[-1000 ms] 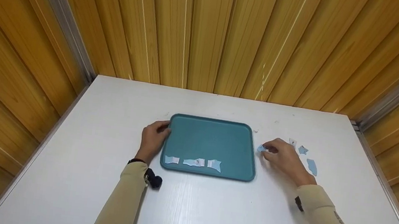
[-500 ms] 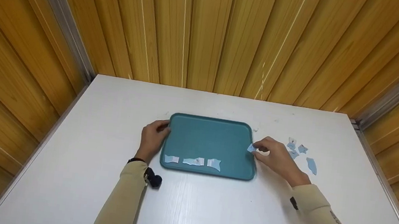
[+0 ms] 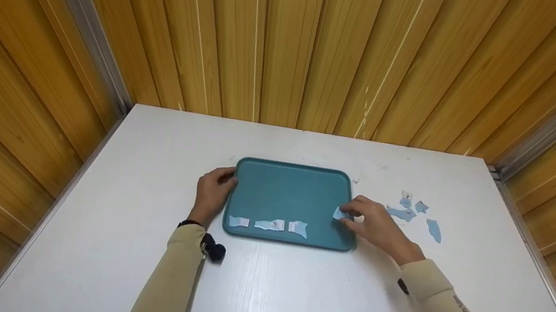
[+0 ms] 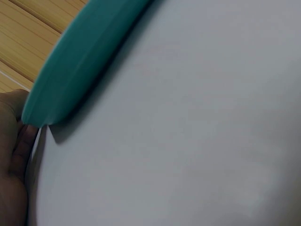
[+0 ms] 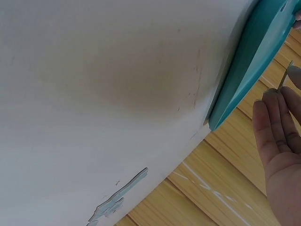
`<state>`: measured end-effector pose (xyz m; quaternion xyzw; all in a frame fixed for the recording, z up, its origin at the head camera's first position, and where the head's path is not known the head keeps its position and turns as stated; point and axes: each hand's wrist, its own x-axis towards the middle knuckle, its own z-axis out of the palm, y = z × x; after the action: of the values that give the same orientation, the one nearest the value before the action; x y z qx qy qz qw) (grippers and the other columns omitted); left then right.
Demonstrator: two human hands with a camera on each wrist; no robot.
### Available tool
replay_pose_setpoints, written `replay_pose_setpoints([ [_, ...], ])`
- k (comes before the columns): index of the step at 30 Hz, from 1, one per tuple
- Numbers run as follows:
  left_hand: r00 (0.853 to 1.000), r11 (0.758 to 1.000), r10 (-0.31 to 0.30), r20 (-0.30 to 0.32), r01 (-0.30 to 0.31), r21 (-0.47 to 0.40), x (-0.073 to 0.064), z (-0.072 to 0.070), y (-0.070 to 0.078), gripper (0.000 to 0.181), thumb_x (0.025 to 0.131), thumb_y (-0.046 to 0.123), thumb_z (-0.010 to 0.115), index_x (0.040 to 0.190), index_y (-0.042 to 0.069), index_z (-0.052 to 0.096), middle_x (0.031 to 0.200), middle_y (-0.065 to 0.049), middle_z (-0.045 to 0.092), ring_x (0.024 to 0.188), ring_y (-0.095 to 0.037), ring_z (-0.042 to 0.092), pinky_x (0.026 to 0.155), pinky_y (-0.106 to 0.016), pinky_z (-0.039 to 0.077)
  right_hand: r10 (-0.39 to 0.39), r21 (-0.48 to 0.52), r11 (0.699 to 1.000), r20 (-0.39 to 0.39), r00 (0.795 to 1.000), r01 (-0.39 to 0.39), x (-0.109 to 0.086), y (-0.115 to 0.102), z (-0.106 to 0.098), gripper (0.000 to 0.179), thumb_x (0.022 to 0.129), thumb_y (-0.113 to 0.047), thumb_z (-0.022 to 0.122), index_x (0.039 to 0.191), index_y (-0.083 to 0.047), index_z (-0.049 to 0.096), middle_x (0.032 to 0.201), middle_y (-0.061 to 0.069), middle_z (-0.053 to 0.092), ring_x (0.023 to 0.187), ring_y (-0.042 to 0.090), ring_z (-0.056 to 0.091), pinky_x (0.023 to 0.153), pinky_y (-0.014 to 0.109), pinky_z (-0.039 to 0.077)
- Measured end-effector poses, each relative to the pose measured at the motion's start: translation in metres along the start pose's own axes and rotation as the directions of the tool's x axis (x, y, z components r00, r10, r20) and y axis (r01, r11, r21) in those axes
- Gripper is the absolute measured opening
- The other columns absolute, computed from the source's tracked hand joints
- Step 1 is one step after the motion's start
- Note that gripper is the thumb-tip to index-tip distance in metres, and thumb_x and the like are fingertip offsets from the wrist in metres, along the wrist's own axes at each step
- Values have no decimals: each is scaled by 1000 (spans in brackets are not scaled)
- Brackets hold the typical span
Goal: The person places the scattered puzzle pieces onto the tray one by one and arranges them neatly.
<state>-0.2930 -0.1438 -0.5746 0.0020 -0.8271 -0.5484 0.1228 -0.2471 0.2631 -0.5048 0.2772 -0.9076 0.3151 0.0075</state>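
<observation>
Right hand [image 3: 374, 222] is pinching a little blue piece [image 3: 338, 214], edging it further in over the right side of the tray [image 3: 284, 191] than half a second ago; left hand [image 3: 212, 193] is still gripping its left edge.

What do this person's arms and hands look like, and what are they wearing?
Both the left hand and right hand are ungloved. The left sleeve and right sleeve are long and khaki. A black band and rounded black piece show at the left wrist; the right sleeve has dark marking, too small to read.
</observation>
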Motion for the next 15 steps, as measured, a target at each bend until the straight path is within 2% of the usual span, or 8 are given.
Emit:
replay_pose_setpoints([
  [7,1000,999,-17,-4,17,28,-1,0,1,33,101,7,72,134,2,72,127,-15,73,117,-28,68,102,-43,53,-45,-23,999,34,998,46,1,-5,6,23,92,-2,82,115,-1,78,105,5,70,93,21,68,84,40,62],
  [15,1000,1000,-28,-5,28,14,1,1,0,33,101,7,72,133,2,73,127,-14,73,118,-28,67,103,-42,53,-22,-31,999,95,995,25,1,-10,14,23,94,-6,81,117,-3,78,107,4,70,94,18,66,87,37,61],
])
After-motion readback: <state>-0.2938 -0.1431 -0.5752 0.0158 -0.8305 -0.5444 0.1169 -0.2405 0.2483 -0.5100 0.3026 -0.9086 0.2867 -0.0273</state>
